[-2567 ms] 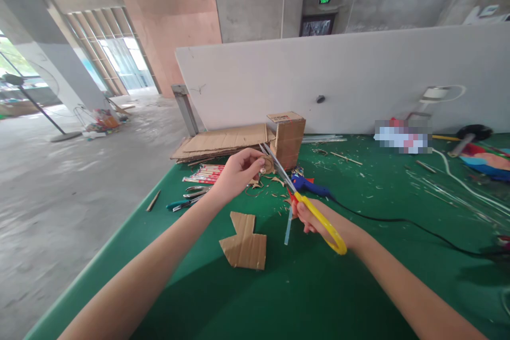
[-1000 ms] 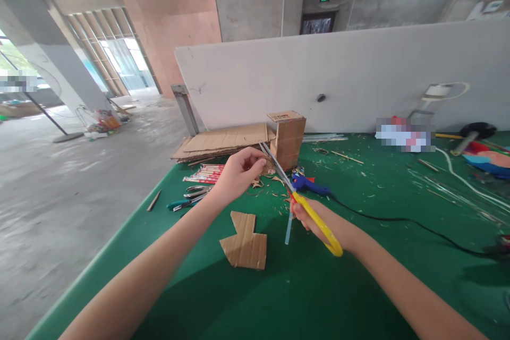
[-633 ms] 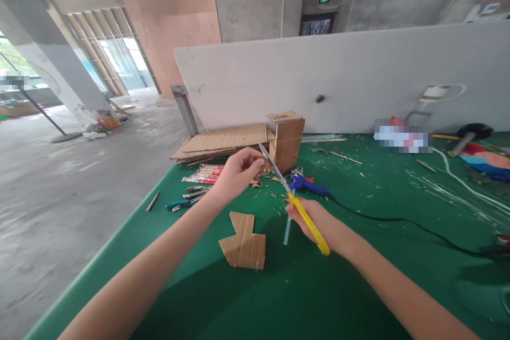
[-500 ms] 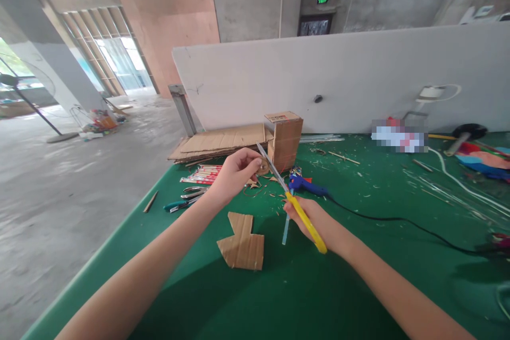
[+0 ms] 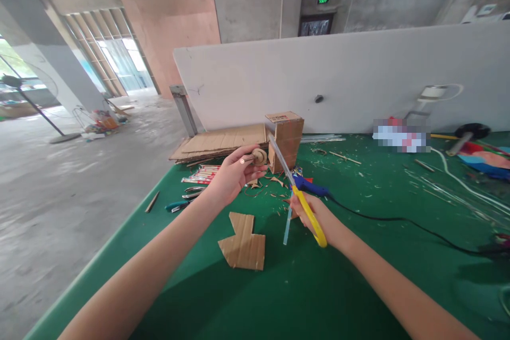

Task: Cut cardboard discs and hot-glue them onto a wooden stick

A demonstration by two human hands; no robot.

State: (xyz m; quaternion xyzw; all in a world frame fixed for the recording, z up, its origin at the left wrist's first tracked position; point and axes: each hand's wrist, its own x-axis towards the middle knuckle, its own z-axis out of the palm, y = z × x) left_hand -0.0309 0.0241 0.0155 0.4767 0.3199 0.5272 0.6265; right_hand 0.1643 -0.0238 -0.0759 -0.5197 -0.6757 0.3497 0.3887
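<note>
My left hand (image 5: 231, 178) pinches a small round cardboard piece (image 5: 260, 156) between thumb and fingers. My right hand (image 5: 324, 218) grips yellow-handled scissors (image 5: 308, 215), whose blades point up and away, apart from the round piece. Whether the blades are closed I cannot tell. Below the hands, an angular cut piece of cardboard (image 5: 243, 244) lies flat on the green table (image 5: 223, 308). Just beyond my right hand lies a blue glue gun (image 5: 313, 186), with a translucent stick (image 5: 287, 226) beside it. Brown scraps are scattered under the hands.
An upright cardboard box (image 5: 289, 141) and stacked cardboard sheets (image 5: 227, 141) stand at the back, before a white panel (image 5: 338, 74). Pliers-like tools (image 5: 183, 203) and red-and-white packets (image 5: 201, 174) lie at left. A black cord (image 5: 390, 218) crosses the right side.
The round piece has turned in my left hand, and its fingers have spread beneath it. The scissors have shifted right, away from the piece. The cut cardboard on the table stays put.
</note>
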